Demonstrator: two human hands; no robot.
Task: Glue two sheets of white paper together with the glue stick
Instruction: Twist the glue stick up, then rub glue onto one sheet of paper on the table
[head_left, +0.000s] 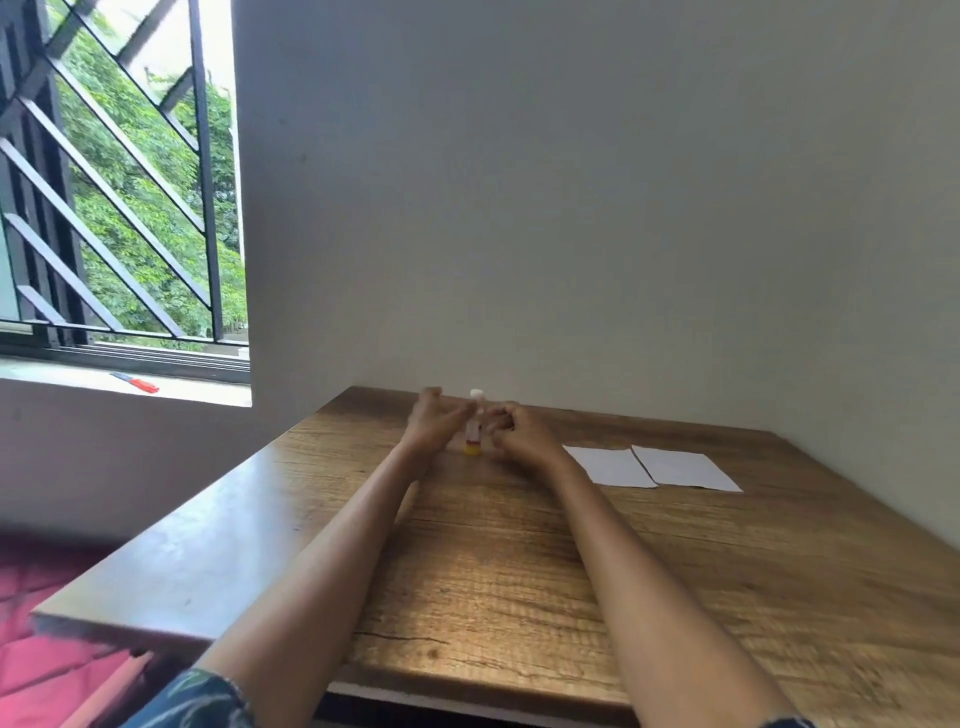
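Right now both hands meet at the glue stick (474, 431), which stands upright on the surface (519, 545) near the far wall. The right hand (511, 428) has its fingers curled at the tube, about at its middle, and it seems to pinch it, though the picture is too small and blurred to be sure of the contact. The left hand (434, 423) lies on the other side with straighter, relaxed fingers that reach toward the tube; I cannot tell if they touch it. The white cap is at the top, above both hands, and looks still on; the yellow and red base stands on the wood.

I judge that one hand is to steady the tube while the other pulls off the cap, so the step in hand is opening the glue, and the gluing itself is not yet begun.

Just to the right of the right hand, two sheets (654, 467) of white paper lie flat side by side, their near edges almost touching, apart from the glue. They are laid so, I think, to be ready for spreading and then joining.

Further out, a red and blue object (136, 383) lies on the window sill at the left.
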